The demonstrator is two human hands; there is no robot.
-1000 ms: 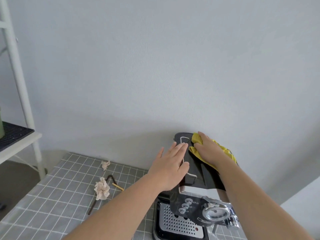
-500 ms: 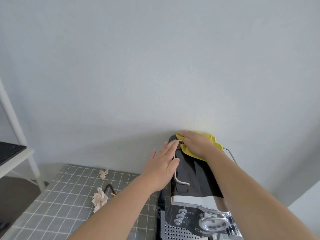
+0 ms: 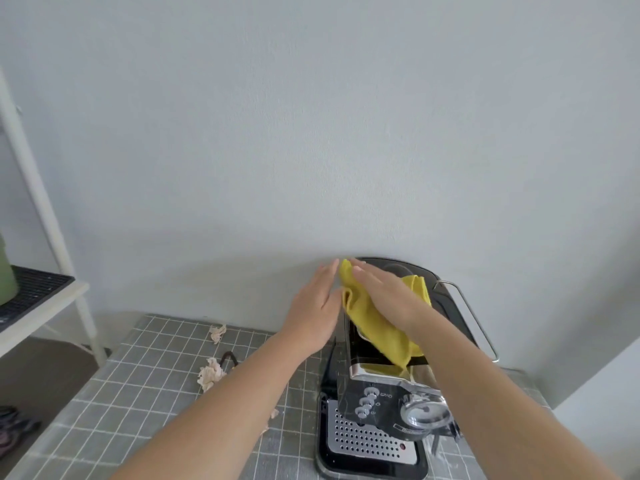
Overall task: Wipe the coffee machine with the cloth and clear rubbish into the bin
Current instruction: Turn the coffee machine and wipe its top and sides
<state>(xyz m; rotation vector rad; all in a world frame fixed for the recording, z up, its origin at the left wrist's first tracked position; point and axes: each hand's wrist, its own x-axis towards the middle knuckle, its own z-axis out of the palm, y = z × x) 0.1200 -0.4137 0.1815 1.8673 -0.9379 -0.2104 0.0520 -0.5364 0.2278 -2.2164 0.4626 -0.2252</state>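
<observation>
Yellow cloth, crumpled, lies on top of coffee machine. Right hand flat, pressing it; left hand open against machine's left side. Machine's right side hidden by forearm.

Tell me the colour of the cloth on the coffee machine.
Yellow. The cloth shows in the head view, under the right hand.

No text reads clearly; the coffee machine bears small marks beside its buttons, too blurred to tell.
</observation>
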